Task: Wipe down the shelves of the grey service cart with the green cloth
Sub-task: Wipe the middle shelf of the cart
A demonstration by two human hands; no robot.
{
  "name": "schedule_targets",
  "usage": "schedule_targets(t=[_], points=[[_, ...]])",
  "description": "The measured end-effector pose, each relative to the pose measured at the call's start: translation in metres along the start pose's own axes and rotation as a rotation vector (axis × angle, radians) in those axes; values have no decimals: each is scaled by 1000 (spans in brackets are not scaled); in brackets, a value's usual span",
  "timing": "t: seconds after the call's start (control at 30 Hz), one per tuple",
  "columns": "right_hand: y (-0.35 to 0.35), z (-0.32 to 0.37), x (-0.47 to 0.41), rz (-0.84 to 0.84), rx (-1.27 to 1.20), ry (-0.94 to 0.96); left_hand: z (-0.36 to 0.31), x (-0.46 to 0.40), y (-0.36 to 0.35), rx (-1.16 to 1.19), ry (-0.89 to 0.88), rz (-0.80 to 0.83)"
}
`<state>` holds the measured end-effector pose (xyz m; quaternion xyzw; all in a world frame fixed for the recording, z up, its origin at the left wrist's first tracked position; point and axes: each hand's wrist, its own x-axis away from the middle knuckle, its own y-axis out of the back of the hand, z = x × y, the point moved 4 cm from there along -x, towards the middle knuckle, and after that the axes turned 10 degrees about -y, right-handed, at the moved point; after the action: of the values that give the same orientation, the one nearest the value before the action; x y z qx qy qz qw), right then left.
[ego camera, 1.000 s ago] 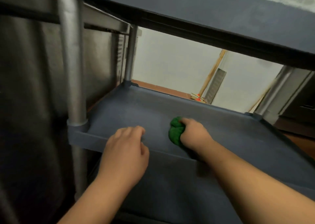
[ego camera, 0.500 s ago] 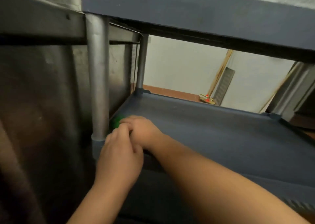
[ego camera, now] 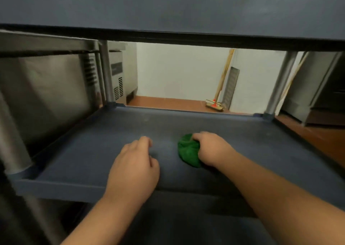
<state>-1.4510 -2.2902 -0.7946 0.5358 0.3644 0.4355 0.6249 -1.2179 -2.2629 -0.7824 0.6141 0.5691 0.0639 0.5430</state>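
right hand (ego camera: 211,148): closed around the green cloth (ego camera: 188,151), fingers curled over its top and the bunched wad pressed down on the middle shelf (ego camera: 93,142); the forearm reaches in from the lower right.
green cloth: a crumpled ball, sitting on the shelf surface a little right of centre, nearer the front edge than the back; most of it shows to the left of the gripping hand.
left hand (ego camera: 134,164): palm down, holding nothing, fingers loosely bent with the tips touching the shelf surface; the wrist crosses the shelf's front lip. it lies just left of the cloth, apart from it.
middle shelf: dark grey-blue, flat, with a low raised rim; faint pale marks show on the surface toward the back.
upper shelf (ego camera: 168,8): fills the top of the view, its dark underside edge running across.
cart posts: a grey round post (ego camera: 107,73) at the back left corner, another (ego camera: 280,84) at the back right, and a blurred one (ego camera: 11,142) at the front left.
behind the cart: a white wall, reddish floor, and a broom (ego camera: 220,88) leaning against the wall.
left side: a stainless steel unit (ego camera: 46,95) stands just beside the cart.
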Motion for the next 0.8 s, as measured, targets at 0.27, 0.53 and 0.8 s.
schedule_targets(t=[0.27,0.53,0.8], points=[[37,-205,25,-6,55,-277,-110,-41,-83,-1,-63,194],[51,-298,52,-112,32,-584,-105,-43,-95,1,-177,236],[50,-269,57,-151,-90,-640,-49,-30,-75,47,-129,282]])
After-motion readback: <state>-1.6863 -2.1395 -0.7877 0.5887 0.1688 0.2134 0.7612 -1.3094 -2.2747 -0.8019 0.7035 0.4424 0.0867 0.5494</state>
